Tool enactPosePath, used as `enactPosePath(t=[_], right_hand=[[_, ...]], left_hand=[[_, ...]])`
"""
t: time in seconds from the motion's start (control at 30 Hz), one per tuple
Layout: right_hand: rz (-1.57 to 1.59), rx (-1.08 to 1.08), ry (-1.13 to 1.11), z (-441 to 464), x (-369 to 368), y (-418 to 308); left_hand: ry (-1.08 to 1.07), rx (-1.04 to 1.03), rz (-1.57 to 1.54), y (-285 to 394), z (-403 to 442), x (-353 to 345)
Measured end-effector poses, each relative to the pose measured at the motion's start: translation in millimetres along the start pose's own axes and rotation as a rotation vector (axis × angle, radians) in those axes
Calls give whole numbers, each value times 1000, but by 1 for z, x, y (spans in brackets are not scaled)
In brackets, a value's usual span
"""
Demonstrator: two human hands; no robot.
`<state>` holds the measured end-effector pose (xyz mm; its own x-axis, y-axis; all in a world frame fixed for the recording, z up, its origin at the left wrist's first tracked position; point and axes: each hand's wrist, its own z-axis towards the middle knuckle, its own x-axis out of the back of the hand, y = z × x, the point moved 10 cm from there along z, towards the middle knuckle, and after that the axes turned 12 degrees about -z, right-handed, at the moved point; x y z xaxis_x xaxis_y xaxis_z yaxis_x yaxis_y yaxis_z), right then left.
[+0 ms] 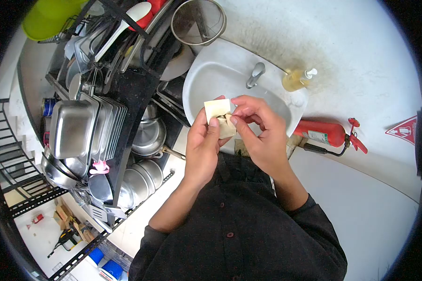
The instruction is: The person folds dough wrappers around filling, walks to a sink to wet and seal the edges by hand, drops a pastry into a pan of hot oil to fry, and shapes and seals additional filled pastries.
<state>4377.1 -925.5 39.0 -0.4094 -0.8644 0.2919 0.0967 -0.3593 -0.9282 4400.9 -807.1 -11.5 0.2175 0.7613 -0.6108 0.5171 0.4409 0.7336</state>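
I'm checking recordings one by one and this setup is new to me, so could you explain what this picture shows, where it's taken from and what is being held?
There is no machine here: a person's bare left hand and right hand do the work. The only picture comes from a camera worn on the head, looking forward and down, so the dark shirt fills the lower middle. Both hands hold a small, pale, folded piece by its edges; its material is unclear. Beyond them is a white sink with a tap and a pump bottle on its ledge. Metal pans crowd the shelves at picture left; a red fire extinguisher is at right.
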Motion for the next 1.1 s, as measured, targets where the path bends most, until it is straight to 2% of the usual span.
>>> enactPosePath(t=[0.27,0.43,0.53,0.63,0.83,0.93,1.1], right_hand=[[-210,150,-16,-1,-3,-20],[-239,154,2,-4,-4,-16],[38,-14,-1,-6,-5,9],[207,-62,0,-10,-6,15],[418,-310,-157,-22,-17,22],[495,-323,-125,-23,-17,22],[439,-273,-110,-22,-15,25]], left_hand=[[27,-4,118,3,-2,5],[-9,-2,-67,3,-2,-3],[29,21,-141,-1,-3,-3],[16,32,-142,-2,-4,0],[-6,6,-40,0,-4,-2],[-1,-32,-21,1,-3,-3],[-14,-73,19,0,-3,-1]])
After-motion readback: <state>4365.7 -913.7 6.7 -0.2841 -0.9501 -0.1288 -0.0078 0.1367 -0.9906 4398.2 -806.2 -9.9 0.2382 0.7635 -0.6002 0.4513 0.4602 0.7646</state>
